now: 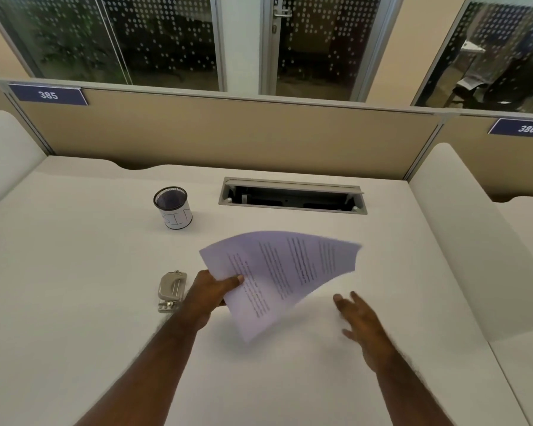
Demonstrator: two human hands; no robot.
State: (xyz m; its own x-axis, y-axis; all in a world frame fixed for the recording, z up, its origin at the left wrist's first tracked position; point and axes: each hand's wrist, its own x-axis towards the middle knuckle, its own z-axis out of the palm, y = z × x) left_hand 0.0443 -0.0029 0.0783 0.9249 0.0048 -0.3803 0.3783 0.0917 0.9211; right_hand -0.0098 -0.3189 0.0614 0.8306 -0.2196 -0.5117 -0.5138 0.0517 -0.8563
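A sheaf of printed white paper (285, 272) hangs curved above the white desk (74, 272), blurred at its right edge. My left hand (211, 292) pinches its left edge, thumb on top. My right hand (359, 318) hovers to the right of the paper with fingers spread and straight, holding nothing and apart from the sheets. A metal hole punch (170, 290) lies on the desk just left of my left hand.
A black mesh pen cup (173, 207) with a white label stands toward the back left. An open cable tray (293, 196) is set into the desk behind the paper. White side dividers and a tan back partition enclose the desk.
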